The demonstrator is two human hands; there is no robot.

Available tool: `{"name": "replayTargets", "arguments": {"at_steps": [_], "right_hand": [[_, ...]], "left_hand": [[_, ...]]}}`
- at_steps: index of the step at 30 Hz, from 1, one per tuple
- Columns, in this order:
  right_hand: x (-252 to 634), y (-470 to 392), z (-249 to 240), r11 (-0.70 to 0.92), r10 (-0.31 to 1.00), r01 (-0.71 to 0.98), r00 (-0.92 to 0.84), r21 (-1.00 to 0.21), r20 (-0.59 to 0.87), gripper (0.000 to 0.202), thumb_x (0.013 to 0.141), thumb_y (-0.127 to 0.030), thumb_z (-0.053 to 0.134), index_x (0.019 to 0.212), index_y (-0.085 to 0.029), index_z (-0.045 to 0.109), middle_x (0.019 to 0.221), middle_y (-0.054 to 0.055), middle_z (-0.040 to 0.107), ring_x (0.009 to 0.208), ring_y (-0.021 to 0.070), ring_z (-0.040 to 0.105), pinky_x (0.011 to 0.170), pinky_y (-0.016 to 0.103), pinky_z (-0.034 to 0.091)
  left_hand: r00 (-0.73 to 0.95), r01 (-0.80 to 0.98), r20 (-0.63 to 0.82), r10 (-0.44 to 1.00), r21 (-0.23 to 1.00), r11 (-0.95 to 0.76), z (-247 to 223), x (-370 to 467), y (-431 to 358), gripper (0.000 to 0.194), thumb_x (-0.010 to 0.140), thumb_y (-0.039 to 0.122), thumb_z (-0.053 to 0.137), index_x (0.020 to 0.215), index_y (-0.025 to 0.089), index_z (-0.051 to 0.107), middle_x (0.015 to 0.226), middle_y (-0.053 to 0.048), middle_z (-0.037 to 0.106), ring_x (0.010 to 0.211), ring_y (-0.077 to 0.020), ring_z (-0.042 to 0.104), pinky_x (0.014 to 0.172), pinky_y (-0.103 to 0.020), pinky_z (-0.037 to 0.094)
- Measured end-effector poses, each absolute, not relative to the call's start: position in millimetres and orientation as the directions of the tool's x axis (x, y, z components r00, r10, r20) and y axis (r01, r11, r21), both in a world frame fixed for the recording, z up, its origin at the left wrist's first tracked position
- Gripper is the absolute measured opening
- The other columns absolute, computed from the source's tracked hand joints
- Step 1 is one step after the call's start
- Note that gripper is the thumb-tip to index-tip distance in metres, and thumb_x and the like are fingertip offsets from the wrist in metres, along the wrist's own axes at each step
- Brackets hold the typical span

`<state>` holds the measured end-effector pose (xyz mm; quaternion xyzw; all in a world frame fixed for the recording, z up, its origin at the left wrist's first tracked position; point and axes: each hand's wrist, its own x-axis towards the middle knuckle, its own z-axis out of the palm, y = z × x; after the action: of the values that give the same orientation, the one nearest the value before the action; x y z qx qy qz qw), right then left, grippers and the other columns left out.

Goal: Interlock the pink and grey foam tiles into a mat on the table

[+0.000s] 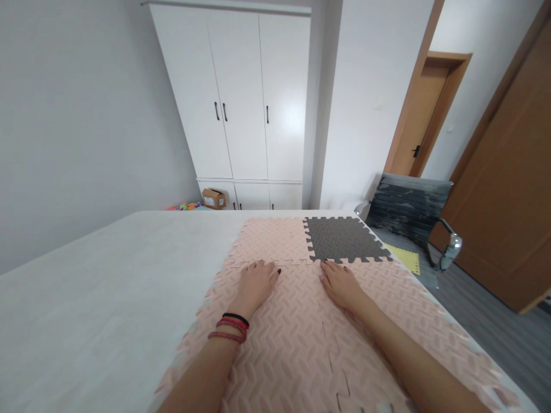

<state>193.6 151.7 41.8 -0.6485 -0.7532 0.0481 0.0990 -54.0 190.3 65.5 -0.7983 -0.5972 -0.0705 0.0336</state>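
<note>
Pink interlocking foam mats [284, 321] with a raised pattern lie on a white surface. My left hand [257, 282] rests flat on the pink foam, by the seam with the far pink tile [271, 238]; red and black bands circle its wrist. To its right, my right hand [340, 282] lies palm down on the pink foam, fingertips at the near edge of a dark grey tile [346, 240]. Both hands hold nothing. The grey tile sits at the far right, its toothed edges against the pink ones.
The white surface [94, 298] extends left of the mats. Beyond it are a white wardrobe [258, 97], a cardboard box [214, 198] and colorful items [187, 206]. At right stand a dark chair [408, 209] with a metal armrest, a yellow mat [404, 259] and a brown door [508, 172].
</note>
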Motion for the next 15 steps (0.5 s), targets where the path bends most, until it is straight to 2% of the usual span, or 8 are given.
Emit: {"name": "replayTargets", "arguments": {"at_steps": [4,6,8,10,12,15], "right_hand": [[199,156,49,0.151,0.988,0.951,-0.15,-0.269,0.026,0.054,0.093,-0.036,0.029,0.14,-0.011,0.038,0.148,0.014,0.035,0.137,0.0254,0.03,0.111,0.05,0.022],[207,155,62,0.157,0.979,0.904,-0.197,-0.397,-0.062,0.057,0.093,-0.038,0.031,0.142,-0.01,0.034,0.15,0.014,0.031,0.139,0.0231,0.027,0.114,0.046,0.019],[219,150,84,0.13,0.961,0.801,-0.248,-0.584,-0.127,0.06,0.093,-0.043,0.029,0.144,-0.011,0.031,0.151,0.011,0.029,0.138,0.0195,0.028,0.113,0.04,0.024],[237,136,111,0.079,0.961,0.681,-0.247,-0.728,-0.127,0.062,0.093,-0.05,0.029,0.145,-0.018,0.031,0.151,0.006,0.03,0.136,0.0181,0.033,0.111,0.037,0.03],[261,114,134,0.065,0.981,0.644,-0.18,-0.762,-0.069,0.061,0.089,-0.057,0.035,0.141,-0.026,0.039,0.149,0.002,0.035,0.135,0.0198,0.034,0.113,0.039,0.028],[309,68,141,0.03,1.0,0.681,-0.028,-0.732,0.015,0.057,0.084,-0.061,0.042,0.135,-0.035,0.047,0.147,-0.001,0.038,0.136,0.0213,0.033,0.115,0.039,0.023]], "left_hand": [[0.279,0.957,0.145,0.949,0.041,-0.287,65,-55,190,0.039,0.092,0.043,0.034,0.118,0.025,0.057,0.115,-0.011,0.06,0.107,-0.024,0.055,0.091,-0.038,0.042],[0.282,0.956,0.148,0.948,0.045,-0.291,65,-57,189,0.039,0.092,0.042,0.035,0.12,0.024,0.056,0.116,-0.011,0.059,0.108,-0.025,0.054,0.091,-0.039,0.042],[0.292,0.952,0.148,0.945,0.051,-0.302,65,-60,188,0.04,0.092,0.041,0.035,0.121,0.024,0.056,0.119,-0.011,0.059,0.11,-0.0245,0.054,0.092,-0.038,0.042],[0.307,0.946,0.142,0.941,0.058,-0.318,67,-65,189,0.04,0.092,0.041,0.034,0.121,0.024,0.056,0.123,-0.01,0.058,0.113,-0.0226,0.053,0.094,-0.036,0.042],[0.323,0.941,0.131,0.937,0.064,-0.333,68,-69,189,0.041,0.092,0.041,0.034,0.123,0.025,0.056,0.127,-0.01,0.056,0.116,-0.021,0.052,0.096,-0.034,0.04],[0.33,0.938,0.105,0.938,0.074,-0.338,66,-74,190,0.042,0.092,0.041,0.035,0.125,0.025,0.054,0.133,-0.01,0.053,0.122,-0.0213,0.049,0.099,-0.035,0.039]]}}
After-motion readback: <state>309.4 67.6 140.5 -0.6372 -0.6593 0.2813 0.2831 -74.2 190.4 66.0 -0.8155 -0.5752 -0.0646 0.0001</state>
